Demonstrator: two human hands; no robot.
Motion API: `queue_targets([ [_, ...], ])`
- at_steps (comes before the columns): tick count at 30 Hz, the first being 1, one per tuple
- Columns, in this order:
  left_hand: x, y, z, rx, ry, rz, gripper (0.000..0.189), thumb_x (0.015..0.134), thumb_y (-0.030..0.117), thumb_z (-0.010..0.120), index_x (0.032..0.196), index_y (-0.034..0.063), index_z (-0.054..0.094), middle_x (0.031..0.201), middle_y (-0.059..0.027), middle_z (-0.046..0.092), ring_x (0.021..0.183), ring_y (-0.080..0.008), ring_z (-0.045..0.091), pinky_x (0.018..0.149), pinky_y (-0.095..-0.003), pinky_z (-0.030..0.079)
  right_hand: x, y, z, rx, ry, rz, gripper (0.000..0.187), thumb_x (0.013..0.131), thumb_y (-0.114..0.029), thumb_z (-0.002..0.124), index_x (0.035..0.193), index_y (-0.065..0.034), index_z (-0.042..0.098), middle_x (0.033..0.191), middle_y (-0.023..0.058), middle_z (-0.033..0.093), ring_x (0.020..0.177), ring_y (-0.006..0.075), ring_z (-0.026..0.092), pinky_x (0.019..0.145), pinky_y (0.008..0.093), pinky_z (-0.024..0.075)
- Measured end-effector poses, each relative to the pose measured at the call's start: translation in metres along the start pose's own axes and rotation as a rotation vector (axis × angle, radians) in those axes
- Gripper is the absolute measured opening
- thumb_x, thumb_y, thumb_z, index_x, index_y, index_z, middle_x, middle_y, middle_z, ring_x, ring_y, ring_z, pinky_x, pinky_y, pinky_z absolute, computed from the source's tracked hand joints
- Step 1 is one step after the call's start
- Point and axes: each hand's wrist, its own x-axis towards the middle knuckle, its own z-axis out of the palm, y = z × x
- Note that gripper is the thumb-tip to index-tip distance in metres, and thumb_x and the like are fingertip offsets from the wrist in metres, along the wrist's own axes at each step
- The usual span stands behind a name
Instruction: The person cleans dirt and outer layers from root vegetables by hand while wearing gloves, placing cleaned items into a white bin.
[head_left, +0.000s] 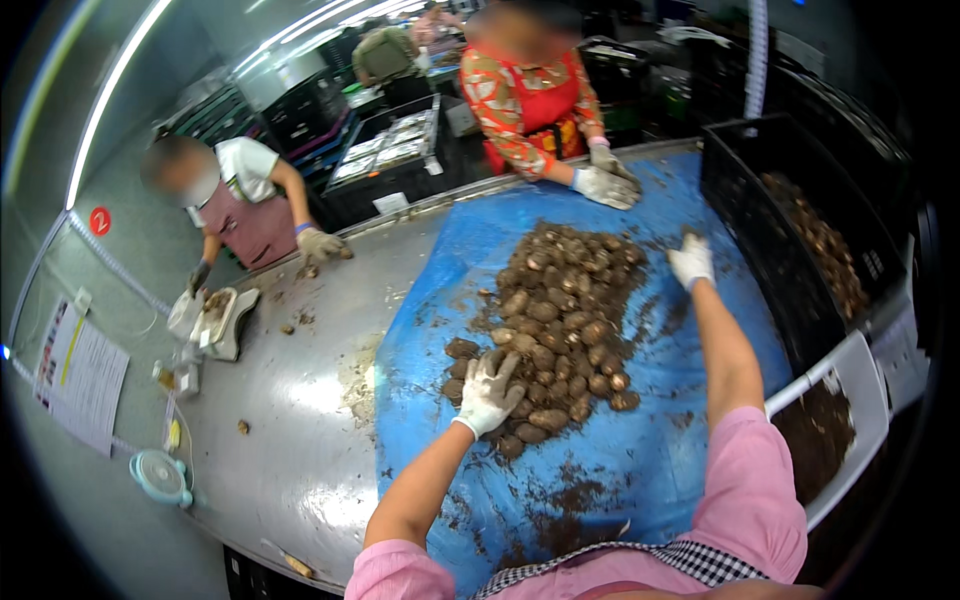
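A heap of soil-covered taro-like tubers (555, 315) lies on a blue plastic sheet (442, 277) in front of me. My left hand (489, 391), in a white glove, rests with spread fingers on the tubers at the heap's near left edge; no tuber is plainly gripped. My right hand (691, 259), also gloved, is right of the heap over the sheet, near the black crate (772, 262). Its fingers are dirty at the tips and partly turned from view; whether they hold anything cannot be told.
Across the table stands a co-worker with gloved hands (607, 186) together. Another co-worker at the left has a gloved hand (321, 244) near small pieces and a scale (229, 322). A white bin of soil (862, 405) stands right; a knife-like tool (296, 564) lies at the near left edge.
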Motion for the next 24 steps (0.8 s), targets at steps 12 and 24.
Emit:
queue_targets([
  [12,0.014,-0.015,0.008,-0.057,0.061,0.0,0.056,0.088,0.039,0.061,0.137,0.0126,0.051,0.143,-0.0241,0.04,0.133,-0.0427,0.036,0.113,-0.0527,0.026,-0.043,0.015,0.039,0.114,0.023,0.002,0.042,0.077,-0.017,0.054,0.109,0.01,0.059,0.115,0.0345,0.057,0.109,0.0496,0.054,0.097,0.0474,0.0438],
  [24,0.014,-0.018,0.01,-0.017,-0.141,-0.135,0.065,0.092,0.049,0.049,0.148,0.0188,0.036,0.151,-0.026,0.03,0.143,-0.0437,0.022,0.116,-0.0557,0.016,-0.278,-0.08,0.006,0.461,-0.35,-0.14,0.053,0.09,-0.036,0.057,0.13,-0.0004,0.054,0.13,0.025,0.055,0.123,0.0402,0.048,0.108,0.0409,0.0361],
])
